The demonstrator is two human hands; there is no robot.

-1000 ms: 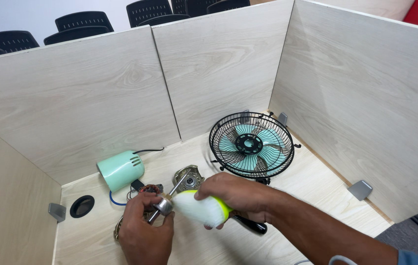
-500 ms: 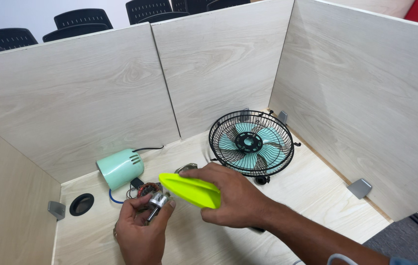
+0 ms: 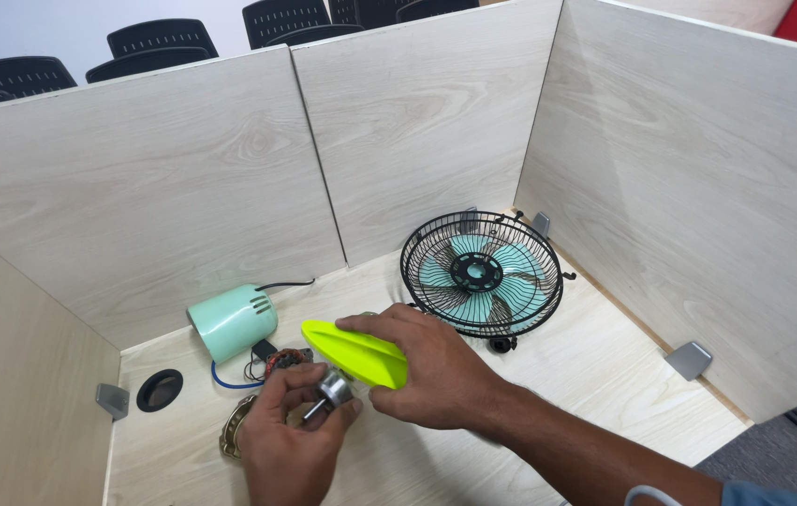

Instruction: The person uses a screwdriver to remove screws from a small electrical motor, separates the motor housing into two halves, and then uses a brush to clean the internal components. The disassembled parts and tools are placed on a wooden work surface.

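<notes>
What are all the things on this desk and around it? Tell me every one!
Fan: one, black cage with teal blades, back right of the desk, leaning by the wall.
Motor cover: one, mint green, back left, lying on its side.
Wires: a few, blue and black, by the motor cover.
Motor part: one, coppery, partly hidden under the left hand.
Hole: one, black, round, left of the desk.
Brackets: four seen, grey, at the wall bottoms.
Chairs: several, black, behind the walls.
Rotor: one, silver, in the left fingers.
Handle: one, yellow-green, in the right hand.
Left hand: holds the rotor.
Right hand: grips the handle.
</notes>
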